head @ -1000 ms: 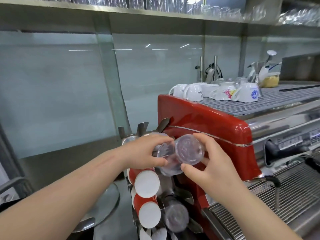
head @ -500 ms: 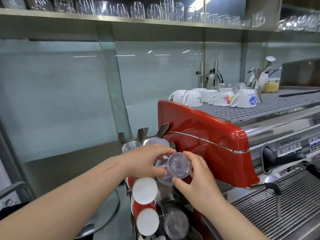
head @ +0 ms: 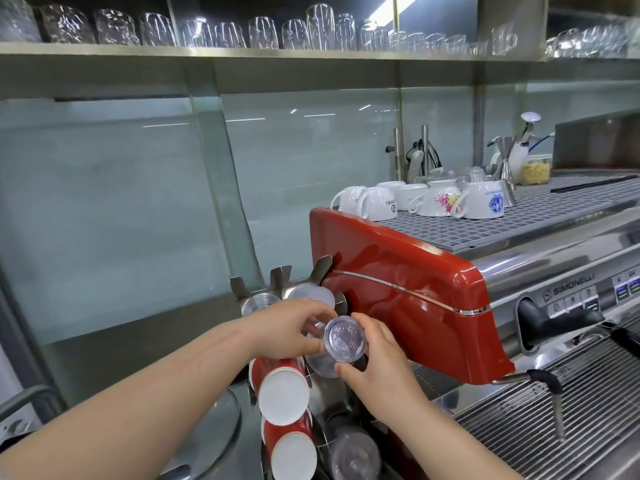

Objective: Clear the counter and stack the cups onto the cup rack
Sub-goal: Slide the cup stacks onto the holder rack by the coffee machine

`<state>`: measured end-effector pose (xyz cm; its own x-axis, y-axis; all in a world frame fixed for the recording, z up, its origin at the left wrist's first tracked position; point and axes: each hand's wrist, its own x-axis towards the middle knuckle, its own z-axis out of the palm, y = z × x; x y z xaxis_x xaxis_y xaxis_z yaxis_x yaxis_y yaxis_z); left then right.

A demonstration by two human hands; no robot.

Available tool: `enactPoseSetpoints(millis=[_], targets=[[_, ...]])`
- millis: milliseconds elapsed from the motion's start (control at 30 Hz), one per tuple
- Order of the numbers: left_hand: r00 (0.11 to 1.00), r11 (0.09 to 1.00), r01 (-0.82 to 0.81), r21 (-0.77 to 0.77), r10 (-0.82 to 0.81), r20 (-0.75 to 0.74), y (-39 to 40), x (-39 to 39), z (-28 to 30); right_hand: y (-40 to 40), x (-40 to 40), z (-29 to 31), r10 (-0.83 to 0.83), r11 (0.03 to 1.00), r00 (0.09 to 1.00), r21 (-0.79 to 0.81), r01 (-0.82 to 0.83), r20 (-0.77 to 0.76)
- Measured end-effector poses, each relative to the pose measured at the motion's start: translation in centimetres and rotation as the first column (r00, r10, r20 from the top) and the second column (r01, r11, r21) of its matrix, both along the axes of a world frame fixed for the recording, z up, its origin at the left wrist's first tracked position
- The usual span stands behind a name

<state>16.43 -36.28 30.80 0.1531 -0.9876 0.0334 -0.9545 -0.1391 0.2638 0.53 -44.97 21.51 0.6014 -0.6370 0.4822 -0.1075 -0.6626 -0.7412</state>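
A metal cup rack [head: 281, 277] stands left of the red espresso machine, its slots holding cups on their sides. Both hands hold a clear plastic cup [head: 345, 338], its round base facing me, at a middle slot of the rack. My left hand [head: 294, 325] grips the cup from the left and top. My right hand [head: 375, 365] grips it from the right and below. Red paper cups [head: 283, 394] with white bases sit in the slots beneath, and more clear cups [head: 353, 455] lie lower right. Two clear cup bases [head: 311, 294] show in the top slots.
The red espresso machine [head: 415, 289] is right beside the rack, with white ceramic cups [head: 440, 200] upside down on its top grille. A steam wand [head: 554, 393] hangs over the drip tray. A glass panel stands behind. A shelf of glasses [head: 242, 32] runs overhead.
Both hands have pushed the clear cup down and left, deeper into the rack slot. The view has tilted up, showing the shelf of glasses.
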Motion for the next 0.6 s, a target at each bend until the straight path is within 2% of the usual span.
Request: enactPoseSetpoints(millis=[167,400,600], targets=[[1.000,1.000,-0.002,0.004,0.002,-0.020,-0.5,0.4,0.4,-0.6,0.5,0.2,0.005,1.000,1.000,-0.025,-0.005,-0.006],[0.999,1.000,-0.025,0.000,0.025,0.045,-0.5,0.6,0.4,-0.6,1.1,-0.4,0.010,1.000,1.000,-0.017,-0.010,0.002],[0.996,0.995,-0.081,0.062,0.078,0.048,-0.7,0.8,-0.1,-0.5,2.0,-1.5,-0.015,1.000,0.999,-0.002,0.015,-0.049]])
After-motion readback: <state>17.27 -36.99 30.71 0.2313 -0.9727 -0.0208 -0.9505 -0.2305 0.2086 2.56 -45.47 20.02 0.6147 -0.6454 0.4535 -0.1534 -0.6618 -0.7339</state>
